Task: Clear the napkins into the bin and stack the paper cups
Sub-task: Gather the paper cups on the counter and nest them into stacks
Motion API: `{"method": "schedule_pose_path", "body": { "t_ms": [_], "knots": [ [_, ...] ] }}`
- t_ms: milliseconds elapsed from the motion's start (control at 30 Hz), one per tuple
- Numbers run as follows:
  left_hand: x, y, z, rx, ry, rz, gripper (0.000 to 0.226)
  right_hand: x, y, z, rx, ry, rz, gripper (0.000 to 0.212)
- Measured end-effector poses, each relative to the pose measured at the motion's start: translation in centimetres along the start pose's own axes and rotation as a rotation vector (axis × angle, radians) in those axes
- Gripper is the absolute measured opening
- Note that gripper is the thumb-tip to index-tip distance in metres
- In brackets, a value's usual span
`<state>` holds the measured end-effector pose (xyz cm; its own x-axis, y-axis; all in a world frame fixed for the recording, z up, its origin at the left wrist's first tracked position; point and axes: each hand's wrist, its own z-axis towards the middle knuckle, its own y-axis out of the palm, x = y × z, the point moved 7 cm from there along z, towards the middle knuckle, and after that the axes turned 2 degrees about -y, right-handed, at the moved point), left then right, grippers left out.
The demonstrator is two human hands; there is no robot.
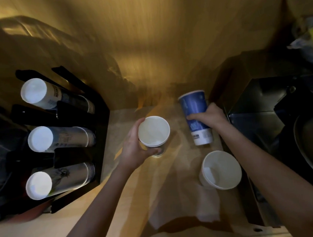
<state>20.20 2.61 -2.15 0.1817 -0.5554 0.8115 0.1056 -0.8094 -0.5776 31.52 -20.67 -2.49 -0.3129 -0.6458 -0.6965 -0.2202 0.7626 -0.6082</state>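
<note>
We had our left hand (135, 149) wrapped around a short stack of white paper cups (154, 132), mouth up and open toward us, held over the middle of the counter (70, 229). Our right hand (208, 115) was closed on the blue cup (197, 117), gripping it about mid-body; its long axis ran away from us, and which end was the mouth we could not tell in that light. The blue cup sat just to the right of the stack, apart from it, so the coming move looked like a short sideways carry to line the two axes up and nest it. A lone white cup (222, 169) stood upright nearer us, close under the right forearm (the right hand was plainly the nearer one). Pale napkins (207, 207) lay beside it. Off left, the black cup dispenser (72, 138) held three stocked rows.
</note>
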Motion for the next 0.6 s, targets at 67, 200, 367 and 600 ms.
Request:
{"method": "schedule_pose_path", "body": {
  "t_ms": [67, 200, 367, 600],
  "knots": [
    [-0.1, 0.1, 0.0, 0.013, -0.016, -0.012, 0.103, -3.5, -0.5, -1.1, 0.001, -0.121, 0.088, 0.067],
    [-0.6, 0.2, 0.0, 0.023, -0.063, -0.046, 0.102, -10.0, -1.4, -4.7, 0.009, -0.351, 0.196, 0.070],
    [-0.3, 0.3, 0.0, -0.009, -0.056, -0.065, 0.102, -13.6, -0.2, -8.3, 0.011, -0.477, 0.281, 0.073],
    [-0.9, 0.3, -0.1, 0.014, -0.092, -0.098, 0.095, -10.8, 4.8, -9.8, -0.137, -0.545, 0.303, 0.080]
  ]
}}
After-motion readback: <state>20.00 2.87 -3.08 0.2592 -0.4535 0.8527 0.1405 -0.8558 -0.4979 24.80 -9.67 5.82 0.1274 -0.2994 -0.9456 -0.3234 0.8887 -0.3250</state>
